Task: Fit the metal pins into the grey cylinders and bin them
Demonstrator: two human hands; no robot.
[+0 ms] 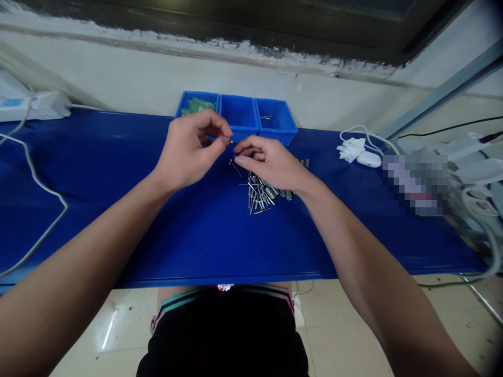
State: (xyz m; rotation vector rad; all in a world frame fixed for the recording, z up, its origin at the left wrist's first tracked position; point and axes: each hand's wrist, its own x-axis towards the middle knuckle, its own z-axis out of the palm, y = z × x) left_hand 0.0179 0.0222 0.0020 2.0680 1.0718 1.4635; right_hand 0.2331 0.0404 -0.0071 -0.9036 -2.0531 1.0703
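My left hand (pixel 194 149) is closed in a pinch above the table, with the tip of a small metal part (pixel 231 141) showing at its fingertips; most of that part is hidden. Just to its right, my right hand (pixel 275 162) has thumb and fingers drawn together, and what they hold is too small to tell. Under and beside the right hand lies a pile of thin metal pins (pixel 257 195). Several thicker metal cylinders (pixel 288 195) lie at its right side, partly covered by the hand. A yellowish thin pin (pixel 262 211) rests at the near edge of the pile.
Three joined blue bins stand behind my hands: the left bin (pixel 183 107) holds green bags, the right bin (pixel 281 128) a few metal pieces. A white cable (pixel 43 180) crosses the blue table (pixel 188 235) at left. Crumpled tissue (pixel 351 150) and a white case (pixel 368 159) lie right.
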